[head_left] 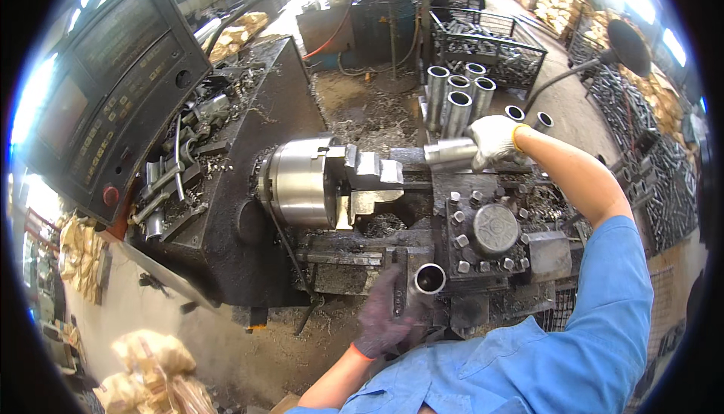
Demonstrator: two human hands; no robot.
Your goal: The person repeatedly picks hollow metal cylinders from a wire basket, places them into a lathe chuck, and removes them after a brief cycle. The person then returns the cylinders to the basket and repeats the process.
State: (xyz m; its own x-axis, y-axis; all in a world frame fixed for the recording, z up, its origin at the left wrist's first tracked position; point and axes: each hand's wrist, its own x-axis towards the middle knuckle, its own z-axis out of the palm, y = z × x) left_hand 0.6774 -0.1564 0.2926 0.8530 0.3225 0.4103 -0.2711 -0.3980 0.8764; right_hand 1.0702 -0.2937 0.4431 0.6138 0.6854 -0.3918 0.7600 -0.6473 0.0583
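My right hand (494, 141) wears a white glove and is closed round the right end of a short metal tube (450, 152). The tube lies sideways above the lathe's carriage, to the right of the chuck jaws. My left hand (388, 314), in a dark glove and slightly blurred, has its fingers stretched out near the front of the machine. An upright metal tube (430, 279) stands just right of those fingers; whether the glove touches it is unclear. The lathe chuck (303, 182) faces right, its jaws (368, 167) in view. Right of it sits the square tool post (495, 229).
Several upright metal tubes (458, 115) stand behind the carriage. A lamp (628, 47) on a bent arm rises at the right. The control panel (113, 90) leans at the left, beside metal parts and tools (181, 169). A wire bin (490, 44) stands behind.
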